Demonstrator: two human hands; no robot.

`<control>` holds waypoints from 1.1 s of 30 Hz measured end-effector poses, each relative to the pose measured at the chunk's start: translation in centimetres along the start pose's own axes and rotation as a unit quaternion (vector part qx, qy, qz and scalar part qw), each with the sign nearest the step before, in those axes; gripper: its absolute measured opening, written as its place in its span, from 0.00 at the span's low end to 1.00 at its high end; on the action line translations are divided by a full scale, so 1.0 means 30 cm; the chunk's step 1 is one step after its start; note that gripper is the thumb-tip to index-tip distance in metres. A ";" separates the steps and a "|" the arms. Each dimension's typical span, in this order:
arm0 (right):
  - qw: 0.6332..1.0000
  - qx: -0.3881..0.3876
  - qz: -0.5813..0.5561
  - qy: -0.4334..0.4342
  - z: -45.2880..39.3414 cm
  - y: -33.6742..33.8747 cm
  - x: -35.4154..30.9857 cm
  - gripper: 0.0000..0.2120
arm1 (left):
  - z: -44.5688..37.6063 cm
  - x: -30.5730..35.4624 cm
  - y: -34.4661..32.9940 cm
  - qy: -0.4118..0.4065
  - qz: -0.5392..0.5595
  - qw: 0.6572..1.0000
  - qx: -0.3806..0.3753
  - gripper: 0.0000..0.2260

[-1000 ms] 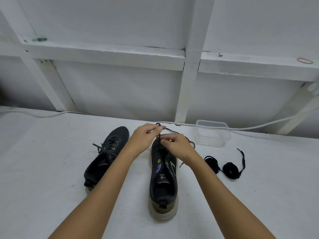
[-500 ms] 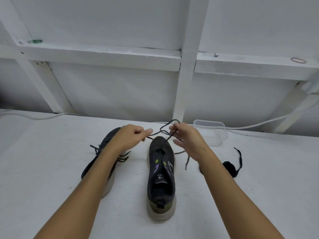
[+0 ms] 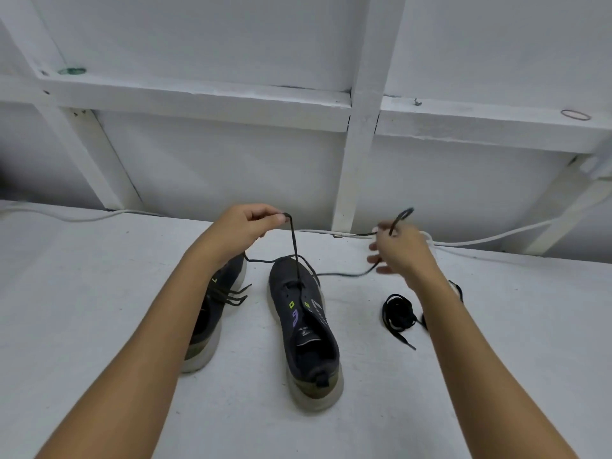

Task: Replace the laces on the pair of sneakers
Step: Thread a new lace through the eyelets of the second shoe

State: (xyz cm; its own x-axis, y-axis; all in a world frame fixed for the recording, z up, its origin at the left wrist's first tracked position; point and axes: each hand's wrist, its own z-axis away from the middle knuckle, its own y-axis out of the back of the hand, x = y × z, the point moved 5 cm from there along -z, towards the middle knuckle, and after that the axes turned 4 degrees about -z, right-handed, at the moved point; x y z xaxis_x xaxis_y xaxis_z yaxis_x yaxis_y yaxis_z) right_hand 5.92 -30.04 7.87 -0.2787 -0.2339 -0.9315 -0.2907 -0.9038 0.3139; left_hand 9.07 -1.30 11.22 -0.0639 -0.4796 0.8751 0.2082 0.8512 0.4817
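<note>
A dark sneaker (image 3: 306,329) stands in the middle of the white table, toe pointing away. A thin black lace (image 3: 294,246) runs up from its front eyelets. My left hand (image 3: 245,226) pinches one end of that lace above the toe. My right hand (image 3: 397,250) is blurred, off to the right, and holds the other stretch of the lace, which loops above its fingers. The second sneaker (image 3: 212,313), still laced, lies to the left, partly hidden by my left forearm. Two bundled black laces (image 3: 399,313) lie on the table at the right, one mostly behind my right forearm.
A white cable (image 3: 496,240) runs along the back of the table (image 3: 99,293) under a white framed wall. A rubber band (image 3: 575,114) and a green ring (image 3: 72,71) sit on the wall ledge. The clear plastic box is hidden behind my right hand.
Both hands have moved apart and upward, drawing the lace out of the middle sneaker's eyelets. My right hand swung far to the right with its stretch of lace.
</note>
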 end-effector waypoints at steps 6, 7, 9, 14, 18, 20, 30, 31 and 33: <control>0.893 -0.054 0.446 -0.031 0.064 -0.054 0.069 0.25 | 0.023 0.026 0.021 -0.014 -0.088 0.996 0.029 0.05; 0.889 -0.050 0.455 -0.004 0.067 -0.073 0.049 0.24 | 0.027 0.030 0.016 -0.016 -0.090 0.996 0.018 0.05; 0.923 -0.078 0.373 0.062 0.069 -0.130 0.008 0.18 | 0.037 0.034 0.008 -0.021 -0.086 0.996 0.000 0.05; 0.932 -0.245 0.177 0.201 0.138 -0.295 -0.095 0.12 | 0.057 0.058 -0.002 -0.052 -0.079 0.995 -0.020 0.05; 0.968 -0.190 0.086 0.137 0.066 -0.308 -0.075 0.09 | 0.080 0.036 0.039 -0.019 -0.123 0.992 -0.014 0.08; 0.986 -0.131 0.063 0.086 0.025 -0.279 -0.046 0.10 | 0.094 -0.003 0.046 0.018 -0.159 0.986 -0.036 0.07; 0.997 -0.008 0.063 0.042 -0.010 -0.281 0.015 0.08 | 0.100 -0.003 0.000 0.010 -0.196 0.980 0.023 0.11; 0.997 -0.006 0.057 0.042 -0.008 -0.274 0.017 0.08 | 0.093 0.014 0.002 0.004 -0.210 0.977 0.038 0.11; 0.998 -0.008 0.042 0.043 -0.007 -0.261 0.018 0.08 | 0.081 0.043 0.003 -0.005 -0.252 0.966 0.058 0.14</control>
State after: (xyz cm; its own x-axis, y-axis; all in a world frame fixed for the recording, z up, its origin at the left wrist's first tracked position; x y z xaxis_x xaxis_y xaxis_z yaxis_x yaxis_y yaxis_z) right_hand 8.24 -23.17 4.86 -0.2211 -0.3381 -0.9147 -0.2540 -0.8856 0.3888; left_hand 6.64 -1.31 12.49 -0.1389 -0.8373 0.5288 0.0372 0.5292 0.8477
